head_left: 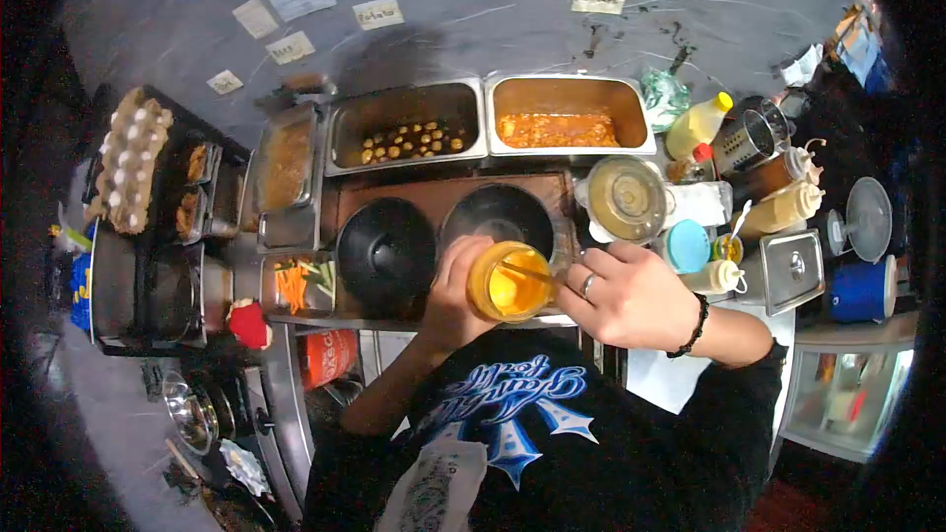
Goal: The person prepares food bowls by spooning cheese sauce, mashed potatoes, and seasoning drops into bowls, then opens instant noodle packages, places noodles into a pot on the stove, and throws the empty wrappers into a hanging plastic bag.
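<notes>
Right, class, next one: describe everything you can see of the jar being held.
The jar is round and open-topped, with a see-through wall that could be glass or plastic. Thick-looking yellow-orange contents show inside. The left hand grips its side, while a thin utensil in the right hand reaches into the mouth. It is held up in front of the black shirt.

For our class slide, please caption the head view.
Left hand steadies a jar with yellow contents while the right hand holds a utensil dipped inside.
</notes>
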The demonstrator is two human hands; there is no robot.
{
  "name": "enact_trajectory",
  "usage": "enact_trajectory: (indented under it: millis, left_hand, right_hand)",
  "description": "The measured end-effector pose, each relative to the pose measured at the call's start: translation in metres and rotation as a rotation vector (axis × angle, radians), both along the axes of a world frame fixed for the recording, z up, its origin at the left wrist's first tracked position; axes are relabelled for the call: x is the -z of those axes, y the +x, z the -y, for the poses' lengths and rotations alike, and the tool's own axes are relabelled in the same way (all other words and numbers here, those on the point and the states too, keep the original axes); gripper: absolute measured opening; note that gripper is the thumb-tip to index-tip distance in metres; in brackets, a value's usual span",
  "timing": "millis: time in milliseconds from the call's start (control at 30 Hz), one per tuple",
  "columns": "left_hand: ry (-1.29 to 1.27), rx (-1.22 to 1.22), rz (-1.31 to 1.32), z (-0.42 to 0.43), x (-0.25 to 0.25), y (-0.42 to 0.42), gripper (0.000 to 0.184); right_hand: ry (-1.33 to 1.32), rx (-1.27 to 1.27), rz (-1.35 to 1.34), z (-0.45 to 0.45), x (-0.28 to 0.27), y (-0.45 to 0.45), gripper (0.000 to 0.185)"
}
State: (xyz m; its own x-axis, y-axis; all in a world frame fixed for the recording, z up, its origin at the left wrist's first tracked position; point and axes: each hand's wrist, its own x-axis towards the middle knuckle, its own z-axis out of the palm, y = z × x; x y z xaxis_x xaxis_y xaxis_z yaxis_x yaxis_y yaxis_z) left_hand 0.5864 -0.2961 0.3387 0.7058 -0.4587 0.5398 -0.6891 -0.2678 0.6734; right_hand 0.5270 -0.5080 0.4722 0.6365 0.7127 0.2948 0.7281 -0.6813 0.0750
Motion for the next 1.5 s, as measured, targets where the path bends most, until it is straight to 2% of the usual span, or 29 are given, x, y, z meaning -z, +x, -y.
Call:
enact_trajectory:
  millis: [167,233,300,367,400,433,500,633,700,733,767,867,967,1167,1200,1300,1367,1433,1500]
  left_hand:
    - [0.096,-0.008,-0.045,-0.033,-0.008,0.016,0.072]
    - [0.078,0.003,-0.032,-0.042,-0.007,0.022,0.07]
    - [0.118,-0.043,0.073,-0.048,-0.005,0.03,0.066]
    - [0.116,-0.041,0.102,-0.056,-0.005,0.039,0.064]
    - [0.127,-0.051,0.132,-0.06,-0.005,0.042,0.062]
    - [0.12,-0.043,0.128,-0.063,-0.003,0.045,0.062]
    - [0.169,-0.065,0.176,-0.067,0.003,0.05,0.061]
    - [0.214,-0.042,0.173,-0.068,0.01,0.056,0.066]
    - [0.194,-0.047,0.196,-0.067,0.018,0.059,0.067]
    - [0.178,-0.056,0.223,-0.067,0.021,0.061,0.067]
    - [0.175,-0.056,0.22,-0.067,0.022,0.063,0.067]
    - [0.196,-0.043,0.16,-0.066,0.022,0.068,0.06]
    - [0.185,-0.042,0.17,-0.062,0.026,0.072,0.057]
    - [0.26,-0.099,0.113,-0.055,0.029,0.072,0.058]
    - [0.295,-0.12,0.117,-0.056,0.034,0.073,0.069]
    - [0.342,-0.168,0.057,-0.06,0.038,0.072,0.073]
    - [0.369,-0.203,0.044,-0.066,0.044,0.073,0.078]
    - [0.428,-0.257,-0.021,-0.074,0.048,0.074,0.08]
    - [0.423,-0.287,-0.02,-0.081,0.049,0.072,0.08]
  right_hand:
    - [-0.094,-0.01,-0.03,-0.034,0.003,0.005,0.016]
    - [-0.135,0.148,-0.174,-0.044,-0.001,0.006,0.015]
    - [-0.061,0.23,-0.263,-0.051,0.004,0.01,0.014]
    - [-0.185,0.285,-0.438,-0.058,0.007,0.009,0.035]
    - [-0.081,0.287,-0.471,-0.06,0.012,0.008,0.034]
    - [-0.085,0.296,-0.475,-0.061,0.013,0.011,0.034]
    - [0.144,0.294,-0.586,-0.063,0.014,0.017,0.024]
    - [0.333,0.36,-0.72,-0.065,0.033,0.021,0.021]
    - [0.65,0.433,-0.809,-0.063,0.047,0.017,0.02]
    - [0.745,0.519,-0.937,-0.062,0.049,0.014,0.022]
    - [0.742,0.522,-0.939,-0.058,0.054,0.01,0.022]
    - [1.124,0.639,-1.268,-0.05,0.057,0.002,0.024]
    - [1.214,0.667,-1.24,-0.039,0.065,-0.007,0.023]
    - [1.166,0.719,-1.2,-0.017,0.074,-0.019,0.024]
    - [1.162,0.743,-1.189,-0.013,0.077,-0.022,0.024]
    - [1.232,0.754,-1.167,-0.012,0.085,-0.028,0.023]
    - [1.282,0.89,-1.168,-0.004,0.099,-0.033,0.023]
    - [1.261,0.864,-1.094,0.001,0.129,-0.036,0.022]
    - [0.988,0.94,-0.698,-0.002,0.158,-0.036,0.02]
